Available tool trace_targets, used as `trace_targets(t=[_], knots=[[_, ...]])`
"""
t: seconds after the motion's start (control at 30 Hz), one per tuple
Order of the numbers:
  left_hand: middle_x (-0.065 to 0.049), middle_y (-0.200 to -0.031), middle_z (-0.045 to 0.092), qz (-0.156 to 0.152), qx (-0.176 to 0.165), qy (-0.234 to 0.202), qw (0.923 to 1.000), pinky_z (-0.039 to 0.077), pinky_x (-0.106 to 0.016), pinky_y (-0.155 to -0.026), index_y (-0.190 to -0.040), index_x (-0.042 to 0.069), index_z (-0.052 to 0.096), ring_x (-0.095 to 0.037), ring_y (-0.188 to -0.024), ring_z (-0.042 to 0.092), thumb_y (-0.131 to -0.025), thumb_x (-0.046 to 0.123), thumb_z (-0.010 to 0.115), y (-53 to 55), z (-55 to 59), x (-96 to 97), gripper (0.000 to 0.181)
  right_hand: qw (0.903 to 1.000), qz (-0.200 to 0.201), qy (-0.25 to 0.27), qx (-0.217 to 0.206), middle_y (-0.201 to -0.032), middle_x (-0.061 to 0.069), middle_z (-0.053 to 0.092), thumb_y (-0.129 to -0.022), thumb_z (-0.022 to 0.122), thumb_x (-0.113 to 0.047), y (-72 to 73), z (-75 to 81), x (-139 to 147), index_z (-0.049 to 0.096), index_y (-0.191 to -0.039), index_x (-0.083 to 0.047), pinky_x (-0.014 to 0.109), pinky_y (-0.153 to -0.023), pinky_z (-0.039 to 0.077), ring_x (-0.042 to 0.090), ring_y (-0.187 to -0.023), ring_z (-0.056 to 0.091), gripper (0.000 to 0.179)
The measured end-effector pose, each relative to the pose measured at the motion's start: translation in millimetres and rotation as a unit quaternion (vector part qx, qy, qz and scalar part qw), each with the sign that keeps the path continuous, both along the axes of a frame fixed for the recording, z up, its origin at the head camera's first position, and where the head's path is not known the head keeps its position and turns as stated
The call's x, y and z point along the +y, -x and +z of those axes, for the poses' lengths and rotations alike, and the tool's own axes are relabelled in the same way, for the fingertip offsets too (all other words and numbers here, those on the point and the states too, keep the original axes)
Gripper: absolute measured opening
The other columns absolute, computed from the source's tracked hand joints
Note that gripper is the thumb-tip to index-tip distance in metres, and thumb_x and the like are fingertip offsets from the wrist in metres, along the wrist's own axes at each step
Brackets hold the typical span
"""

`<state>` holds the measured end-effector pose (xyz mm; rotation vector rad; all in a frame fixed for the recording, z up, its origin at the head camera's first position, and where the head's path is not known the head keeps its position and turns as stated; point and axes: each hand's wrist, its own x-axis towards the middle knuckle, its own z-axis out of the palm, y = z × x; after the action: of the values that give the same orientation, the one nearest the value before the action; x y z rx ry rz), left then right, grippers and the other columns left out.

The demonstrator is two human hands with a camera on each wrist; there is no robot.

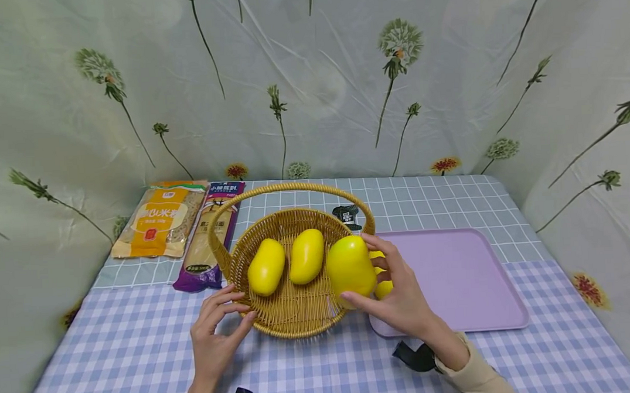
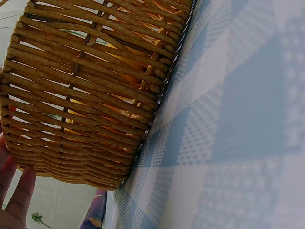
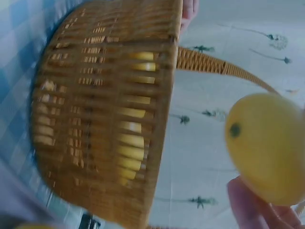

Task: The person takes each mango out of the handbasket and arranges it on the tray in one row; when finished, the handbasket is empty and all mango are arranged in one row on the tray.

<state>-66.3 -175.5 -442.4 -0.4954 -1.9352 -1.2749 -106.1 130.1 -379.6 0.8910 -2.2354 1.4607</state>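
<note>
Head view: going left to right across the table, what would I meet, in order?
Orange-banded bag → purple packet → left mango in the basket → middle mango → held mango in the right hand → lilac tray.

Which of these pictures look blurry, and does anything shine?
Head view: fairly crisp, with pale glints on the yellow fruits in the basket; left wrist view: basket weave clear, close tablecloth soft; right wrist view: hazy, held fruit blurred.
</note>
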Motion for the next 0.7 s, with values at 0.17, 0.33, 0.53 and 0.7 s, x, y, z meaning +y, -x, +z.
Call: trace_targets(t=[0.17, 0.33, 0.53, 0.7], knots=[[-0.022, -0.091, 0.065, 0.002, -0.001, 0.001, 1.0, 0.043, -0.03, -0.099, -0.077, -0.001, 0.068, -0.033, -0.106, 0.056, -0.07, 0.0, 0.08, -0.1, 0.1, 0.3, 0.014, 0.9993, -0.016, 0.026, 0.021, -0.122, 0.014, 0.05, -0.068, 0.085, -0.013, 1.4, -1.0, 19, 0.036, -0.139, 0.001, 0.023, -0.059, 0.054, 0.021, -0.084, 0.062, 0.087], [-0.022, -0.091, 0.065, -0.002, 0.002, -0.001, 1.0, 0.043, -0.03, -0.099, -0.077, -0.001, 0.068, -0.034, -0.106, 0.056, -0.071, 0.001, 0.08, 0.8, 0.0, 0.7, 0.014, 0.9976, -0.047, 0.046, 0.019, -0.114, 0.012, 0.051, -0.063, 0.08, 0.001, 2.9, -1.7, 36, 0.035, -0.139, 0.001, 0.02, -0.06, 0.053, 0.017, -0.081, 0.062, 0.088], [-0.021, -0.091, 0.065, -0.001, 0.001, 0.0, 1.0, 0.043, -0.031, -0.099, -0.077, -0.001, 0.068, -0.033, -0.106, 0.056, -0.071, 0.001, 0.08, 1.0, 0.0, 0.5, 0.014, 0.9946, -0.091, 0.048, -0.014, -0.111, 0.008, 0.052, -0.064, 0.075, 0.01, 6.2, -3.9, 52, 0.034, -0.142, -0.003, 0.02, -0.055, 0.05, 0.013, -0.078, 0.062, 0.089], [-0.022, -0.091, 0.065, 0.002, -0.002, 0.001, 1.0, 0.042, -0.03, -0.099, -0.077, -0.001, 0.068, -0.032, -0.107, 0.056, -0.069, -0.001, 0.08, -0.5, 0.2, 0.3, 0.015, 0.9895, -0.122, 0.062, -0.047, -0.11, 0.008, 0.05, -0.068, 0.073, 0.012, 12.1, -12.1, 65, 0.033, -0.144, -0.005, 0.018, -0.054, 0.049, 0.011, -0.072, 0.062, 0.087]])
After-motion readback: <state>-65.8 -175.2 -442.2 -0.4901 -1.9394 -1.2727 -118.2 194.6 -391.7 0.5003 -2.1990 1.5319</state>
